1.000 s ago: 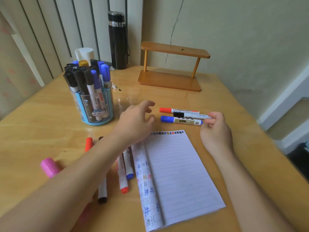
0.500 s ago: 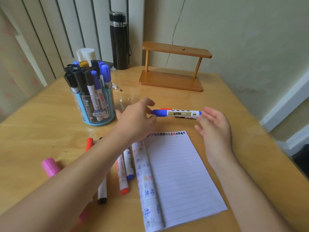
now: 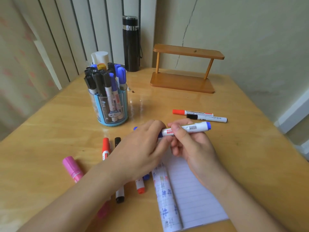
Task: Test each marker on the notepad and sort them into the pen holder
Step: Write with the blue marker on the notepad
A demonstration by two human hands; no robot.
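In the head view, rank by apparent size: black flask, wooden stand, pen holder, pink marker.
1. wooden stand
2. pen holder and black flask: look alike; the flask stands farther off, so unranked
3. pink marker, though nearest the camera

- Left hand (image 3: 142,148) palm down, fingers curled, fingertips meeting the right hand's.
- Right hand (image 3: 189,141) closed in a pinch, thumb on top, fingers curled beneath.
- Both bare forearms reach in from below.

Left hand (image 3: 142,148) & right hand (image 3: 192,144): bare, no gloves. Forearms bare, no sleeves visible. Rings/watch: apparently none; view blurred.
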